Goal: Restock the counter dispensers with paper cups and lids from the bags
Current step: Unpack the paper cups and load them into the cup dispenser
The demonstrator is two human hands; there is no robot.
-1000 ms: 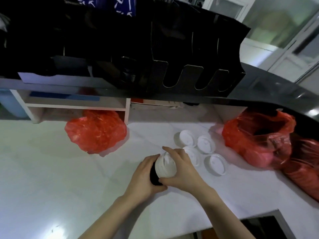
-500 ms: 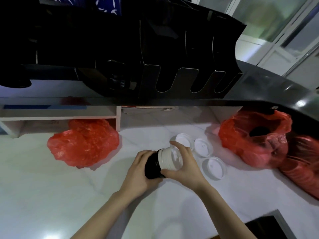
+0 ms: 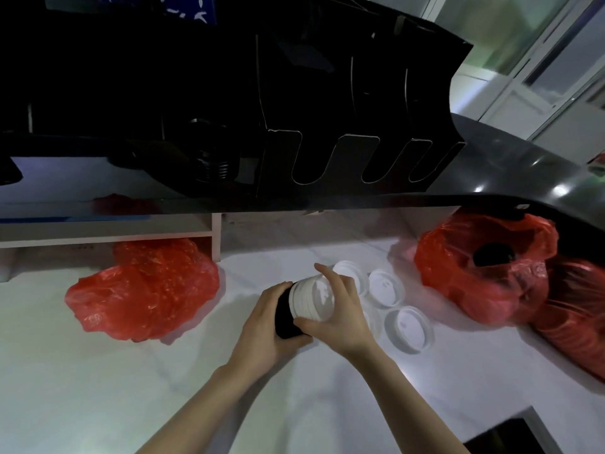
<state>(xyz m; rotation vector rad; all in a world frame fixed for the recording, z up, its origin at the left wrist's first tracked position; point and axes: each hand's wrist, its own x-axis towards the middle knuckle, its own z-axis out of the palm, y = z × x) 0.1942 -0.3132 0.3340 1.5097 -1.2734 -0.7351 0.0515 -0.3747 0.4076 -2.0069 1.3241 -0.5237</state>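
A stack of lids (image 3: pixel 309 298), white ones on the right and black ones on the left, lies on its side just above the white counter (image 3: pixel 82 388). My left hand (image 3: pixel 266 326) grips its black end. My right hand (image 3: pixel 337 309) curls over the white end. Loose white lids (image 3: pixel 386 287) (image 3: pixel 409 329) lie on the counter just right of my hands. A black dispenser (image 3: pixel 343 103) with slotted bays stands on the dark upper ledge above them.
A crumpled red plastic bag (image 3: pixel 147 290) lies left of my hands. An open red bag (image 3: pixel 484 273) with something black inside sits at the right, with another red bag (image 3: pixel 576 306) beside it. A dark opening (image 3: pixel 510 437) cuts the counter's near right corner.
Both hands have lifted the lid stack slightly and tipped it further onto its side. The view has shifted a little toward the right.
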